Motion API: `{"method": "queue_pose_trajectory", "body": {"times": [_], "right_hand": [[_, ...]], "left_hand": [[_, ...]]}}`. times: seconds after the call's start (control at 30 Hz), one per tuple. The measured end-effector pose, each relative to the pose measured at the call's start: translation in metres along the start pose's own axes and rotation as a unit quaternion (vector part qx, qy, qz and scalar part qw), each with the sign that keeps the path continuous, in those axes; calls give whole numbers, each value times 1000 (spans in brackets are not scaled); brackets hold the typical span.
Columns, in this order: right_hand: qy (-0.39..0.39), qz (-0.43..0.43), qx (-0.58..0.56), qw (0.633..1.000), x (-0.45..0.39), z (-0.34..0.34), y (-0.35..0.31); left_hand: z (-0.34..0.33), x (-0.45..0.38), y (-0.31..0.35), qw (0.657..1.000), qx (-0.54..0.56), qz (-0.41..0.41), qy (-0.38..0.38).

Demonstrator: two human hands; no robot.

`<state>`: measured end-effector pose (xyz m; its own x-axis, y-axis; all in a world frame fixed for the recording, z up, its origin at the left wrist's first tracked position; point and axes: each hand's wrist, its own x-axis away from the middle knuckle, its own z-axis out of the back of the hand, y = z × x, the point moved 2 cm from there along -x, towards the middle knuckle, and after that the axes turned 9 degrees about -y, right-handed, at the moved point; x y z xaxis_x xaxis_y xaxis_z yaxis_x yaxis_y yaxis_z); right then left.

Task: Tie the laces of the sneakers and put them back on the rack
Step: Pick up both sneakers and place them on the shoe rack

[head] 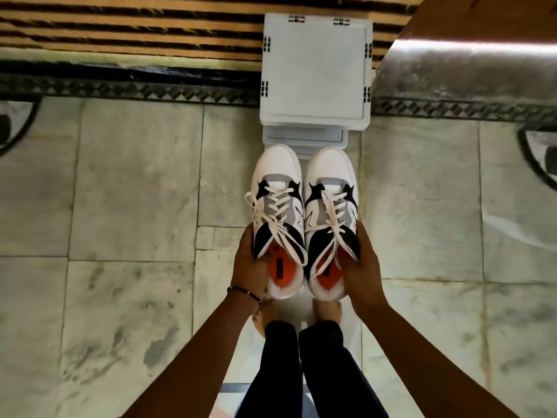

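Nearest to us, our legs in dark trousers [304, 366] and our bare feet [265, 315] stand on the marble floor [126, 236]. Above them, our forearms extend forward; a thin bracelet [243, 292] circles the left wrist. Our left hand [248, 267] is closed around the heel end of the left sneaker [277, 206], thumb over the collar edge. Our right hand [363, 267] grips the heel end of the right sneaker [330, 206] in the same manner. We hold both sneakers side by side, just touching, toes pointing away from us, clear of the floor. Each sneaker is white with grey and black panels and an orange insole [281, 267]. The white laces [277, 218] on both sneakers are threaded through the eyelets; loops and ends lie across the tongues and hang into the openings, and we cannot tell whether they are knotted. Just beyond the toes stands the rack [315, 70], a stack of white plastic boxes. Behind it lies a striped rug [120, 28].
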<state>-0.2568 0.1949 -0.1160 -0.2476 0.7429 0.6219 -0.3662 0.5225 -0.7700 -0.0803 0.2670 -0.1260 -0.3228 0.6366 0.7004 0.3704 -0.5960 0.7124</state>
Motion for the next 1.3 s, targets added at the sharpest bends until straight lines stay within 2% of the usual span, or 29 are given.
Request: {"method": "queue_pose_trajectory", "body": {"times": [0.2,0.43,0.8,1.03,1.3], "right_hand": [[4,38,-57,998,-10,-4,-34],[23,61,-73,995,-70,-2,-79],[-10,72,-71,995,-219,28,-167],[-5,46,-79,996,-283,38,-178],[-9,64,-45,997,-323,40,-176]], "left_hand": [[5,-13,26,998,-37,-48,-17],[-6,-76,84,993,-60,-85,-55],[-41,-205,179,991,-116,-56,-28],[-57,-264,204,993,-110,-26,-28],[-61,-306,205,982,-179,-34,-48]]}}
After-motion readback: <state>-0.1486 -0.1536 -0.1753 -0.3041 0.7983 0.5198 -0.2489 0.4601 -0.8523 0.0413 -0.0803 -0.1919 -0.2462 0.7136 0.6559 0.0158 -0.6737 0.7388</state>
